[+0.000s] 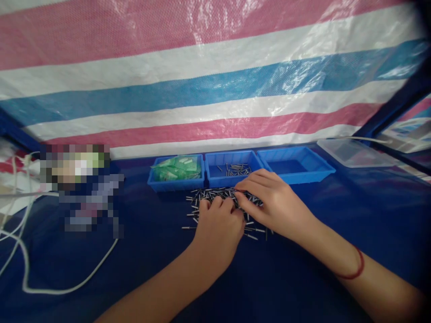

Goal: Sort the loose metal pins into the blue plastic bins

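Note:
A pile of thin silvery blind rivets (pixel 215 194) lies loose on the dark blue table, in front of three blue trays. My left hand (pixel 218 229) is over the near side of the pile, its fingers curled down among the rivets; its thumb and whatever it grips are hidden. My right hand (pixel 269 197) reaches in from the right, thumb and fingers drawn together at the top of the pile, with what looks like a rivet at the fingertips. The middle tray (pixel 232 181) contains several more rivets.
The left tray (pixel 177 185) holds green plastic packets (pixel 178 168). At the right stands another blue tray (pixel 296 177), with a clear plastic lid (pixel 357 154) beyond it. White cables (pixel 67 290) loop across the left side. Behind hangs a striped plastic sheet (pixel 202 98).

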A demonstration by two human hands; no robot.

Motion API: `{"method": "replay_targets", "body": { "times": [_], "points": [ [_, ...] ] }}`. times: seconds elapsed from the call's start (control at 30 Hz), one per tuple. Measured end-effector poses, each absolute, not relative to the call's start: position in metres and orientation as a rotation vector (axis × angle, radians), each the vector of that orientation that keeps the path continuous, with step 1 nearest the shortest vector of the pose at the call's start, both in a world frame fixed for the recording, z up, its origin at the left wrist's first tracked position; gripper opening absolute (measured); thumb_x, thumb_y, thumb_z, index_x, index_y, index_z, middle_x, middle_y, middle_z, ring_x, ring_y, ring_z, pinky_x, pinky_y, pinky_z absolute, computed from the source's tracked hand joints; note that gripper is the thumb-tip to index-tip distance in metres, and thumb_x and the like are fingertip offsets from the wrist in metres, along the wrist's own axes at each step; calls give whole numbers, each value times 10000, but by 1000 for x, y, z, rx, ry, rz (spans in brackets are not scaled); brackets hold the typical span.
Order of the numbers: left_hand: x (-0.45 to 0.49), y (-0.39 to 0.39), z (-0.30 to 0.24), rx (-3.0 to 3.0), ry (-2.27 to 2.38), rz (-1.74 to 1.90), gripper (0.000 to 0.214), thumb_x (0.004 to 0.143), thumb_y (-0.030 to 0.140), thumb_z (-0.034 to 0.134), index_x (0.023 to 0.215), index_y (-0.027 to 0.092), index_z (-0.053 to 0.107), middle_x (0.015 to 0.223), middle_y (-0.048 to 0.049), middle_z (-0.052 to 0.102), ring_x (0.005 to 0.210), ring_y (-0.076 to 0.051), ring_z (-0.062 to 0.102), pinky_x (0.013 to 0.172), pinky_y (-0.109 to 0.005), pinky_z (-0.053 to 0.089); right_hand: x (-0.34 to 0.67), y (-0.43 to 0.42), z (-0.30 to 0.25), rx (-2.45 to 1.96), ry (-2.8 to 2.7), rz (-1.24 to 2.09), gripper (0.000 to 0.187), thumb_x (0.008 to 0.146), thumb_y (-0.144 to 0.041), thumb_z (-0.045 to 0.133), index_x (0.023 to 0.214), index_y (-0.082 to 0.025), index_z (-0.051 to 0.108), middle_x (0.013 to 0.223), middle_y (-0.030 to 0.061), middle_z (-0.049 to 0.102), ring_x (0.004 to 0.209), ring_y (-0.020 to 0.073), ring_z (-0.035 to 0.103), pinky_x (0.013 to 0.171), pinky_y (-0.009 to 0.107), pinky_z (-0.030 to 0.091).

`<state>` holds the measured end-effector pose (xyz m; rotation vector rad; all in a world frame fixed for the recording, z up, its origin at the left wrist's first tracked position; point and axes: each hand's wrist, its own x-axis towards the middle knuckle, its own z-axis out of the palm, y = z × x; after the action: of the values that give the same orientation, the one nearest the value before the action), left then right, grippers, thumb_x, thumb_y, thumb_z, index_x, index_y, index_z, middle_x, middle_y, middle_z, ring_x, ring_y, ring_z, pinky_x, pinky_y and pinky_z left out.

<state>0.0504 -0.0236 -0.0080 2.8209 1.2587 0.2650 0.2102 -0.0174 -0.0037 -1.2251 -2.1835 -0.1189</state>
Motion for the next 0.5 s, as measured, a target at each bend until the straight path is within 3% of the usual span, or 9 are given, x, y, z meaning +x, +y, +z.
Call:
{"method": "replay_targets", "body": {
  "times": [0.3, 0.43, 0.5],
  "points": [
    [44, -27, -13, 2857, 1283, 310, 171, 935, 244, 439, 1000, 157, 571, 994, -82, 595, 919, -266, 527, 736, -425, 397, 210, -18, -4, -1200, -2199, -31, 161, 892, -251, 515, 820, -184, 642, 847, 66, 686, 805, 210, 598, 764, 370, 447],
    [33, -16, -4, 2755, 1302, 524, 201, 979, 244, 353, 1012, 160, 533, 1036, -67, 600, 948, -230, 547, 806, -401, 391, 205, -22, 3, -1244, -2110, 185, 223, 923, -288, 477, 787, -190, 624, 765, 42, 663, 733, 177, 602, 712, 317, 445],
    [26, -9, 1, 2675, 1256, 572, 203, 989, 231, 332, 989, 172, 526, 933, -27, 631, 878, -198, 577, 830, -390, 384, 202, -23, 3, -1273, -2049, 320, 250, 931, -320, 468, 782, -190, 620, 733, 29, 647, 684, 158, 591, 660, 289, 437]
  ]
}}
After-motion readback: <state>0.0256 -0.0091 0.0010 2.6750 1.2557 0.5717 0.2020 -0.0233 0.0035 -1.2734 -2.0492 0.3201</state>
